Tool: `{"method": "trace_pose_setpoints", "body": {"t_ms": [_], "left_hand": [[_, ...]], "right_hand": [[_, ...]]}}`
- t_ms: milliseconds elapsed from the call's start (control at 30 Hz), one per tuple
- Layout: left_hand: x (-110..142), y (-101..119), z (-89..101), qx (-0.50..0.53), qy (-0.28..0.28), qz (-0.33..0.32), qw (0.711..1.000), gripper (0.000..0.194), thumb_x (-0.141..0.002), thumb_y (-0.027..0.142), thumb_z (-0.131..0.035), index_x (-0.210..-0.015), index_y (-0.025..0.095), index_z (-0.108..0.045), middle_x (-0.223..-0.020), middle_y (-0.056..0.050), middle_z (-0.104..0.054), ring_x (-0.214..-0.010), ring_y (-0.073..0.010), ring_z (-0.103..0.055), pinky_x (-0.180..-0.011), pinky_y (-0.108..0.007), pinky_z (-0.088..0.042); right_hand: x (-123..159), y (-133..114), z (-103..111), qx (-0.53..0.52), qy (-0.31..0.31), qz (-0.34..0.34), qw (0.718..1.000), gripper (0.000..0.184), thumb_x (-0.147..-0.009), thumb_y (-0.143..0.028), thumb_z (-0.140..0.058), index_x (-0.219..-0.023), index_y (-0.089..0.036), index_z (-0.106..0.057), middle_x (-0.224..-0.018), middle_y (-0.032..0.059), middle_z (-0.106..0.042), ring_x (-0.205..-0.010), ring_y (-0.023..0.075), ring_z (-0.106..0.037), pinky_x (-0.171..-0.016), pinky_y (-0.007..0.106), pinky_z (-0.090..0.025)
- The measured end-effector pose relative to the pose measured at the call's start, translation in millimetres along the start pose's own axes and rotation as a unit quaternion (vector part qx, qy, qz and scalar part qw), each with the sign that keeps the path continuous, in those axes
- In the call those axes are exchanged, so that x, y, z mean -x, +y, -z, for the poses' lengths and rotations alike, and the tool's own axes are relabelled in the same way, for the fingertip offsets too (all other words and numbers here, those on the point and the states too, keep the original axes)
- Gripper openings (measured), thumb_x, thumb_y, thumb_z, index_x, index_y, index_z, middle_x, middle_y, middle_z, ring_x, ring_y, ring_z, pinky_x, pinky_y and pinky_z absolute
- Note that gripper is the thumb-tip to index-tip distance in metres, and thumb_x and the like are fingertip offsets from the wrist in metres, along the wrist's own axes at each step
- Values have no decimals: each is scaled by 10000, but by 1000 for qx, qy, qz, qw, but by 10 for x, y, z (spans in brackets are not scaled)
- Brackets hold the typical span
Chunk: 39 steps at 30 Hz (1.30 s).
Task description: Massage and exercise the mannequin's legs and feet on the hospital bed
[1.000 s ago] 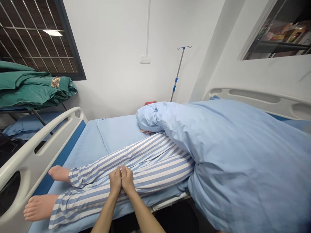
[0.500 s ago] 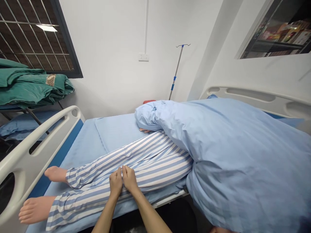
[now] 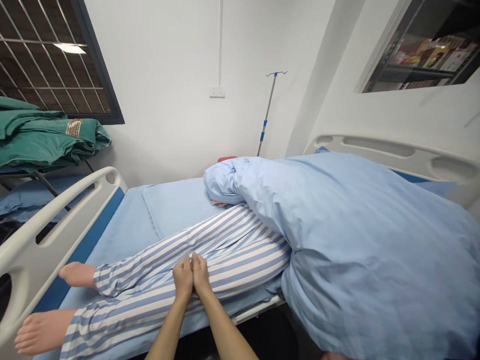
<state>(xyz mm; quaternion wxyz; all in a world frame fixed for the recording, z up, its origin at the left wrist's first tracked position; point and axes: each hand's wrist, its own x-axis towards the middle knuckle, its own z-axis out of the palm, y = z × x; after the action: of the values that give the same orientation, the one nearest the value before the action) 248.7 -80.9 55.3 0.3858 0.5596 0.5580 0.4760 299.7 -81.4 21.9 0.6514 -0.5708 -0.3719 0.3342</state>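
Observation:
A figure in blue-and-white striped trousers (image 3: 225,250) lies on a hospital bed (image 3: 172,205), with bare feet (image 3: 41,330) toward the footboard. A light blue quilt (image 3: 356,235) covers the upper body. My left hand (image 3: 183,276) and my right hand (image 3: 200,274) rest side by side, touching each other, on the near trouser leg around the knee. The fingers of both curl down into the striped cloth, and their tips are hidden.
A white footboard rail (image 3: 56,215) stands at the left and a white headboard (image 3: 393,155) at the right. An IV pole (image 3: 266,112) stands by the far wall. Folded green blankets (image 3: 45,140) lie on a rack at the left.
The view has shifted a little to the right, so the bed and feet sit further left. My two hands stay together on the same spot of the near leg.

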Motion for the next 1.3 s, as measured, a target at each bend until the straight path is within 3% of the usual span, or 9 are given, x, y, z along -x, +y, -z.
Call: {"method": "trace_pose_setpoints", "body": {"t_ms": [133,233,400,533,667,833,967,1133,1300], "left_hand": [[51,-239,44,-73,-31,-44,996,420,-796,471,-403,-495,187,-473,-486,-1,-511,-528,-133,-437,-543,-245,-318],[28,-300,52,-80,-40,-43,995,435,-811,467,-365,-497,188,-480,-498,-13,-537,-532,-140,-450,-548,-250,-322],[7,-284,27,-78,-46,-49,995,439,-816,458,-333,-504,192,-492,-514,-25,-557,-531,-146,-458,-550,-256,-328],[28,-319,35,-94,-43,-55,993,439,-822,453,-347,-497,192,-487,-508,-25,-548,-530,-147,-455,-551,-258,-322],[31,-250,-17,-73,-41,-35,996,429,-814,452,-369,-484,193,-460,-489,-11,-512,-520,-138,-434,-533,-254,-312],[5,101,-296,28,-27,-3,999,421,-784,451,-420,-458,216,-294,-418,46,-323,-456,-99,-307,-469,-243,-262],[42,102,-416,5,-42,-18,999,427,-809,442,-383,-453,208,-342,-422,35,-370,-457,-104,-336,-485,-246,-277],[99,-148,-357,-104,-69,-57,991,420,-839,429,-340,-514,199,-472,-501,-11,-531,-523,-138,-447,-539,-256,-297],[74,-149,-374,-122,-83,-62,987,392,-848,369,-308,-551,199,-500,-580,-47,-600,-568,-151,-486,-583,-260,-314]], "right_hand": [[-39,0,-14,1,11,-12,1000,384,-852,-470,-339,-562,-217,-331,-513,-41,-370,-517,115,-354,-513,239,-326],[-52,-144,10,84,3,10,996,390,-868,-442,-303,-554,-213,-338,-517,-26,-401,-521,119,-374,-522,243,-303],[-17,-381,181,261,-61,121,956,398,-922,-358,-275,-605,-193,-448,-541,-11,-485,-526,115,-415,-538,253,-233],[47,-263,291,329,-73,142,931,383,-931,-314,-281,-665,-189,-526,-569,9,-552,-530,119,-455,-545,264,-216],[60,-132,313,303,-51,124,943,401,-933,-326,-270,-652,-191,-521,-574,22,-563,-541,131,-477,-545,258,-234],[-38,-160,386,131,-14,72,989,414,-913,-410,-270,-619,-197,-468,-605,27,-550,-584,142,-493,-569,240,-331],[-95,-142,449,37,12,42,998,381,-883,-439,-312,-604,-207,-429,-582,-1,-492,-565,135,-447,-566,247,-361],[-157,-107,420,51,31,30,998,358,-865,-415,-335,-564,-221,-351,-525,-35,-394,-520,123,-375,-524,244,-321],[-237,-296,508,217,-19,50,975,415,-899,-379,-298,-546,-205,-430,-520,-9,-474,-524,128,-417,-524,244,-280]]}}
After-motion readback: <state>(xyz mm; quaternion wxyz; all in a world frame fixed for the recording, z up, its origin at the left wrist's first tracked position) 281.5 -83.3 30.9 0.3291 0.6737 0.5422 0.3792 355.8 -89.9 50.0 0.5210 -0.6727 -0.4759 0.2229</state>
